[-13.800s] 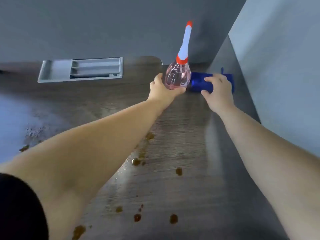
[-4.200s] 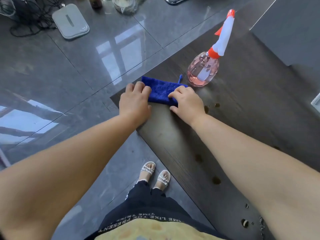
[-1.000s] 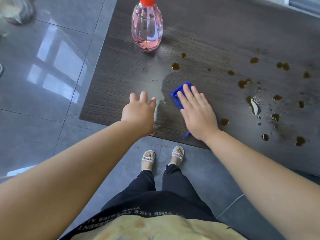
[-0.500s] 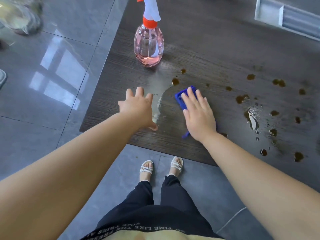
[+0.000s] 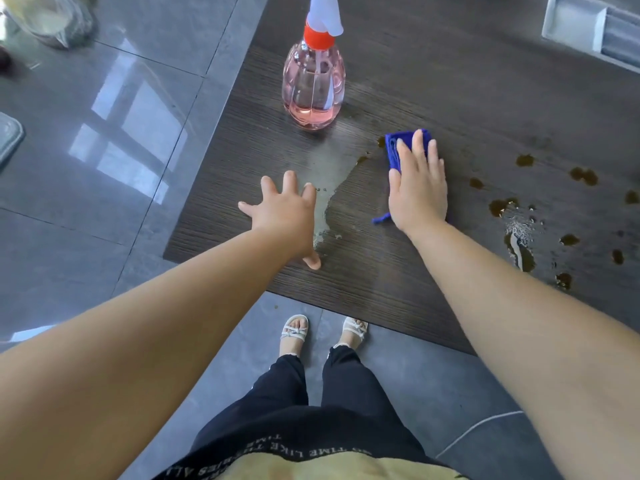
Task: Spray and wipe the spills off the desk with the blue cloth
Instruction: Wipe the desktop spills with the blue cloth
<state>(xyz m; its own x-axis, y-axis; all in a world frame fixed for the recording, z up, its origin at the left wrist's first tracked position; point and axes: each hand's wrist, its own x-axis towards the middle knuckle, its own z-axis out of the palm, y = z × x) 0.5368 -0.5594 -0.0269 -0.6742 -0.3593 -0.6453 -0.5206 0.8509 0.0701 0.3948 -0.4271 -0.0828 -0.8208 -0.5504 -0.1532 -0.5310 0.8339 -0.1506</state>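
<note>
So at this point my right hand point(image 5: 417, 192) was lying flat on the blue cloth point(image 5: 393, 150), fingers straight and close together, palm pressing down rather than gripping anything. The cloth was folded up small, so most of it sat hidden under the palm; only its far edge poked out past my fingertips point(image 5: 419, 136), plus a little loop of blue thread point(image 5: 380, 219) sticking out by the heel of the hand.

My left hand point(image 5: 285, 216) was empty, fingers spread wide, palm down on the dark wood desk point(image 5: 363, 271) near its front edge. Couldn't really tell how much weight was on it.

Between the two hands there was a pale wet smear point(image 5: 327, 188), running from right beside my left fingers up toward the cloth. The pink spray bottle point(image 5: 313, 88) stood upright on the desk well beyond my left fingertips, nobody touching it.

The brown spills point(image 5: 500, 206) were scattered off to the outer side of my right hand, well clear of the cloth, with a couple of tiny drops point(image 5: 363, 159) just beside the cloth's inner edge. A grey tray point(image 5: 588, 26) sat at the far corner, way past my right fingertips.
</note>
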